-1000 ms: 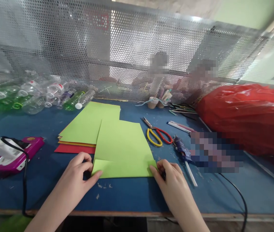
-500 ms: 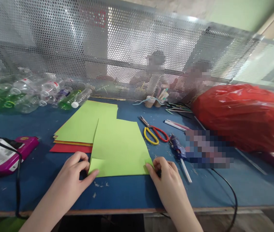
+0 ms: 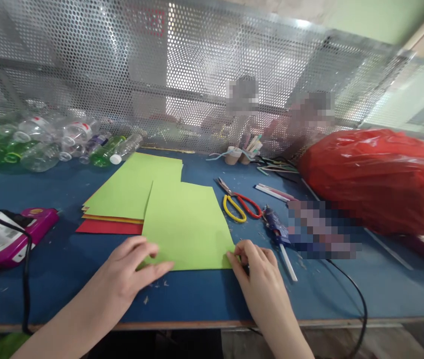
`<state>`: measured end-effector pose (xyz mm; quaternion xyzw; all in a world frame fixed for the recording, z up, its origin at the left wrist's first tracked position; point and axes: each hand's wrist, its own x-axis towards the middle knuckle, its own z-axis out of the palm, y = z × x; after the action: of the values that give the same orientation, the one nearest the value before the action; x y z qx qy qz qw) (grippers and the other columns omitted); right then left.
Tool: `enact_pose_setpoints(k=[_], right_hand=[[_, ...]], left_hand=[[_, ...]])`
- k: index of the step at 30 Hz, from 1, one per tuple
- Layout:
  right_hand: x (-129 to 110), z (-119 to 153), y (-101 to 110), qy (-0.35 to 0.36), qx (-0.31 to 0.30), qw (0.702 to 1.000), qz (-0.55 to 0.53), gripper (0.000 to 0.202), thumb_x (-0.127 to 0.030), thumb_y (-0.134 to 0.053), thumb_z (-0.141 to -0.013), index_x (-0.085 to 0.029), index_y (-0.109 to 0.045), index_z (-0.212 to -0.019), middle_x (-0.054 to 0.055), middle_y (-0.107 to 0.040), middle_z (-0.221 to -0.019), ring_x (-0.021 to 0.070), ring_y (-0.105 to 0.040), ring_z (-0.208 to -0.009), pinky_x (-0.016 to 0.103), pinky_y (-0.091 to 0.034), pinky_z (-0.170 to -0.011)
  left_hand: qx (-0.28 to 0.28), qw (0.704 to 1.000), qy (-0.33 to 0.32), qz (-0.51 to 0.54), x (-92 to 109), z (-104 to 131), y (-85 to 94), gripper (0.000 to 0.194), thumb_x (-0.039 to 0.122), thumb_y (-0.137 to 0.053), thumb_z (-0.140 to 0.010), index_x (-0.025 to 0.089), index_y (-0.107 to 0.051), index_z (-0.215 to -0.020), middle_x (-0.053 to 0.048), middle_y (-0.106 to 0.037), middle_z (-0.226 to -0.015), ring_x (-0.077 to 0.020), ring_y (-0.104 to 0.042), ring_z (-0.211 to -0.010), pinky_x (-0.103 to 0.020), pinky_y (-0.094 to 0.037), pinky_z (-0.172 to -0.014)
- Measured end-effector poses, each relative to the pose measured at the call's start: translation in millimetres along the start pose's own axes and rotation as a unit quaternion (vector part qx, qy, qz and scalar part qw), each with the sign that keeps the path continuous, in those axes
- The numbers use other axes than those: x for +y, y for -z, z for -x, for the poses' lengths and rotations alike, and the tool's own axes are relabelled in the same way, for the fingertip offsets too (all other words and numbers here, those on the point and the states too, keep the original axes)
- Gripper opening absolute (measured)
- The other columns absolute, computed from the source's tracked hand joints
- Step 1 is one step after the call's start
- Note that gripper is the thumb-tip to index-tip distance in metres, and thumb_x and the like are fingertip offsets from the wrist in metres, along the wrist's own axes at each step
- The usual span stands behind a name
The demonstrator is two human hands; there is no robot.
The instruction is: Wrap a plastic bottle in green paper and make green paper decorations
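A light green sheet of paper (image 3: 187, 224) lies flat in front of me, its far left part overlapping a stack of coloured paper (image 3: 133, 187). The stack has green on top, with yellow and red edges below. My left hand (image 3: 131, 264) rests over the sheet's near left corner, thumb and forefinger apart, hiding that corner. At the near right corner, my right hand (image 3: 258, 271) pinches the sheet's edge between thumb and fingers. Scissors (image 3: 238, 202) with one yellow and one red handle lie right of the sheet, beside a blue glue gun (image 3: 274, 227) with a white stick at its tip.
Several plastic bottles (image 3: 43, 142) lie at the back left. A purple and white device (image 3: 34, 232) with a black cable is at left. Small cups (image 3: 233, 155) of sticks stand before the perforated metal screen (image 3: 197, 75). A red plastic bag (image 3: 376, 179) fills the right side.
My left hand has moved right across the near left corner and loosened its pinch; the small folded flap there is now covered. My right hand has stayed at its corner.
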<state>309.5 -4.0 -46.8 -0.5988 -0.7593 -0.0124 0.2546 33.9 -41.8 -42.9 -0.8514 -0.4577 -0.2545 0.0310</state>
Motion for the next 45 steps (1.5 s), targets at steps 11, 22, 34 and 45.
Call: enact_pose_setpoints(k=[11, 22, 34, 45], right_hand=[[-46, 14, 19, 0.233, 0.063, 0.971, -0.010, 0.032, -0.026, -0.053, -0.089, -0.030, -0.060, -0.120, 0.004, -0.060, -0.120, 0.0260, -0.047, -0.117, 0.048, -0.033, -0.106], [-63, 25, 1, 0.212, -0.027, 0.977, -0.016, 0.036, -0.028, -0.047, -0.092, -0.029, -0.057, -0.126, 0.006, -0.062, -0.107, 0.0235, -0.053, -0.107, 0.052, -0.031, -0.107], [-25, 25, 27, 0.168, -0.024, 0.985, 0.017, 0.033, -0.026, -0.051, -0.089, -0.038, -0.063, -0.117, 0.004, -0.058, -0.096, 0.0222, -0.055, -0.101, 0.055, -0.030, -0.105], [14, 32, 39, 0.126, -0.036, 0.990, 0.058, 0.034, -0.025, -0.047, -0.091, -0.035, -0.062, -0.120, 0.007, -0.052, -0.098, 0.0223, -0.051, -0.097, 0.055, -0.032, -0.102]], left_hand=[[-0.071, 0.997, -0.037, -0.023, 14, -3, 7.1, 0.045, 0.008, -0.040, -0.082, 0.023, -0.062, -0.117, -0.008, -0.066, -0.101, -0.0212, -0.061, -0.096, -0.032, -0.053, -0.080], [-0.044, 0.996, -0.040, -0.062, 16, 6, -0.1, 0.037, 0.020, -0.048, -0.083, 0.021, -0.063, -0.117, -0.010, -0.065, -0.108, -0.0275, -0.059, -0.100, -0.040, -0.052, -0.081], [-0.064, 0.994, -0.037, -0.082, 17, 11, 2.5, 0.040, 0.030, -0.049, -0.088, 0.022, -0.058, -0.126, -0.011, -0.064, -0.112, -0.0272, -0.059, -0.104, -0.040, -0.053, -0.082], [-0.028, 0.999, -0.026, -0.035, -7, 36, 7.9, 0.038, 0.033, -0.056, -0.087, 0.025, -0.058, -0.124, -0.007, -0.066, -0.106, -0.0218, -0.063, -0.096, -0.028, -0.054, -0.075]])
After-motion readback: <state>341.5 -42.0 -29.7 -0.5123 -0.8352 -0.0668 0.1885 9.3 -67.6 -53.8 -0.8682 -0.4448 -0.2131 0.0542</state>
